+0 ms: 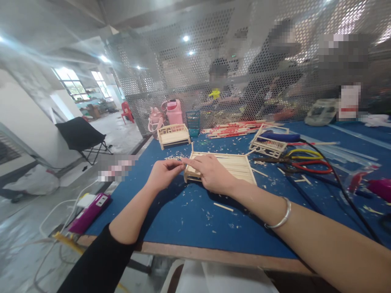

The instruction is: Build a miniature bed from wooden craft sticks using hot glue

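The model (pixel 236 165) lies on the blue counter (pixel 183 228), right in front of the person and partly under the right hand (pixel 215 175). It is pale, bare wood, low and roughly rectangular, its top made of narrow strips set side by side with thin dark lines between them. A short post stands up at its far left corner, a stick slants outward at the far right one, and low rails show below the near left edge. The left hand (pixel 165 175) is at the model's left end, thumb and fingers pinched together; whether they grip something thin, I cannot tell. The right hand's index finger points to that pinch while its other fingers bend over the top, their grip hidden. A loose stick (pixel 223 207) and shavings lie nearby, with pliers (pixel 314 166) to the right
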Motion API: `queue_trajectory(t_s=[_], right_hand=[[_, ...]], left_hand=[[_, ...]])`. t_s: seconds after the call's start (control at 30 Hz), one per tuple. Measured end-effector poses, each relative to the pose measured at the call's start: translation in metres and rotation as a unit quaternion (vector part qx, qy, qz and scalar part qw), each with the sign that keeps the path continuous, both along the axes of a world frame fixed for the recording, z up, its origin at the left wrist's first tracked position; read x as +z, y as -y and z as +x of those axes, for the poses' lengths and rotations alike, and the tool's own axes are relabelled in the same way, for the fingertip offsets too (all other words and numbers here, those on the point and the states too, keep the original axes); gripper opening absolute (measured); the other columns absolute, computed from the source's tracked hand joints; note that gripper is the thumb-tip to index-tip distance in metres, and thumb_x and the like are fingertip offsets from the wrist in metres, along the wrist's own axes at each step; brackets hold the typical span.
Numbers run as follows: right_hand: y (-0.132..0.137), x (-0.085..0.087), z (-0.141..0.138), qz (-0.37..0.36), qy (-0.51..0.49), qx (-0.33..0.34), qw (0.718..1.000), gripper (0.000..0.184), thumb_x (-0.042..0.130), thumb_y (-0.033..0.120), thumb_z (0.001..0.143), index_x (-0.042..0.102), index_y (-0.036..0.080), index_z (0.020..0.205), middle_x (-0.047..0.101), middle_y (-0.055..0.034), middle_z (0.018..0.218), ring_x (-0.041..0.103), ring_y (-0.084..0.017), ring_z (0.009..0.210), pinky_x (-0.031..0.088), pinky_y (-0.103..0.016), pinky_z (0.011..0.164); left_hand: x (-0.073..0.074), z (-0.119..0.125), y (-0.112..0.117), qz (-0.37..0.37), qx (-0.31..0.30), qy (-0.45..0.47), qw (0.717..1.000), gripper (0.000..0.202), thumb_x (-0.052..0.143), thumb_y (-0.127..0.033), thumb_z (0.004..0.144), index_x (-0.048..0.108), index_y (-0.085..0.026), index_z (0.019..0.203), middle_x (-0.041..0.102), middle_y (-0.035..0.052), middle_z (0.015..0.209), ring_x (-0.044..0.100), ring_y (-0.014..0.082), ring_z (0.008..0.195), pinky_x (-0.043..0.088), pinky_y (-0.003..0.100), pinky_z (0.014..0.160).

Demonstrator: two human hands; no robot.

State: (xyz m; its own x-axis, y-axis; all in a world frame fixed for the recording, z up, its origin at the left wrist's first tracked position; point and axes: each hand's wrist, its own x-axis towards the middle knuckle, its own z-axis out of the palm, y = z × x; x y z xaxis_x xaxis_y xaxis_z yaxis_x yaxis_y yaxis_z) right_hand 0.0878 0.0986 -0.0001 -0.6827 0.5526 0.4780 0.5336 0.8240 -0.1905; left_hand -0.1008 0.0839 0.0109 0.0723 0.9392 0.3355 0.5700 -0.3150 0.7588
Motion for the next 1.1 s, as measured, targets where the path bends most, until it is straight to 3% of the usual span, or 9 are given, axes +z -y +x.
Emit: queue_trajectory(t_s=[0.17,0.3,0.47,0.7,0.77,0.9,1.1], right_hand=[[0.002,0.007,0.011,0.031,-0.136,-0.015,0.99,0.073,0.04,0.003,0.071,0.028,0.012,0.142,0.061,-0.0106,0.1,0.052,-0.022,0.089,0.038,-0.04,0.087],[0.0,0.021,0.029,0.072,-0.274,-0.076,0.956,0.058,0.041,0.011,0.078,0.033,0.02,0.135,0.058,-0.0082,0.098,0.052,-0.021,0.084,0.041,-0.041,0.086],[-0.011,0.04,0.052,0.116,-0.348,-0.142,0.919,0.039,0.041,0.022,0.083,0.042,0.017,0.122,0.056,-0.0073,0.091,0.053,-0.019,0.079,0.044,-0.037,0.083],[-0.02,0.038,0.104,0.113,-0.222,-0.29,0.924,0.038,0.043,0.022,0.079,0.05,0.013,0.115,0.059,-0.0147,0.104,0.055,-0.024,0.094,0.041,-0.041,0.089],[-0.019,0.033,0.124,0.087,-0.166,-0.377,0.907,0.043,0.044,0.018,0.075,0.052,0.011,0.116,0.058,-0.0189,0.111,0.052,-0.028,0.103,0.039,-0.042,0.091],[-0.021,0.026,0.153,-0.03,-0.049,-0.531,0.845,0.052,0.049,0.022,0.072,0.05,0.009,0.123,0.055,-0.0257,0.118,0.052,-0.039,0.104,0.041,-0.049,0.078],[-0.027,0.019,0.162,-0.056,-0.007,-0.549,0.834,0.053,0.047,0.027,0.075,0.05,0.009,0.125,0.055,-0.0271,0.117,0.053,-0.04,0.103,0.04,-0.048,0.075]], left_hand=[[0.003,-0.002,0.0,-0.022,0.007,0.099,0.995,0.042,0.06,-0.043,0.065,0.072,-0.012,0.092,0.074,0.0088,0.08,0.065,0.0199,0.075,0.051,0.031,0.073],[0.005,-0.008,-0.005,-0.006,0.065,0.144,0.987,0.043,0.05,-0.038,0.065,0.07,-0.012,0.092,0.072,0.0075,0.075,0.062,0.0166,0.067,0.05,0.029,0.068],[0.004,-0.011,-0.008,-0.011,0.113,0.116,0.987,0.032,0.051,-0.031,0.063,0.07,-0.014,0.082,0.071,0.0049,0.069,0.057,0.0141,0.058,0.046,0.026,0.06],[0.002,-0.015,-0.009,-0.03,0.127,0.081,0.988,0.03,0.048,-0.026,0.065,0.07,-0.015,0.083,0.071,0.0042,0.071,0.059,0.0147,0.06,0.046,0.026,0.061],[0.001,-0.016,-0.01,-0.032,0.127,0.072,0.989,0.03,0.048,-0.025,0.066,0.07,-0.015,0.083,0.072,0.0043,0.071,0.059,0.0148,0.06,0.046,0.026,0.061],[0.0,-0.016,-0.01,-0.031,0.126,0.053,0.99,0.03,0.048,-0.026,0.067,0.071,-0.015,0.083,0.072,0.0043,0.072,0.058,0.0148,0.058,0.044,0.026,0.058],[0.001,-0.015,-0.009,-0.034,0.129,0.032,0.991,0.031,0.047,-0.026,0.067,0.072,-0.016,0.082,0.072,0.0039,0.072,0.056,0.0141,0.055,0.043,0.025,0.057]])
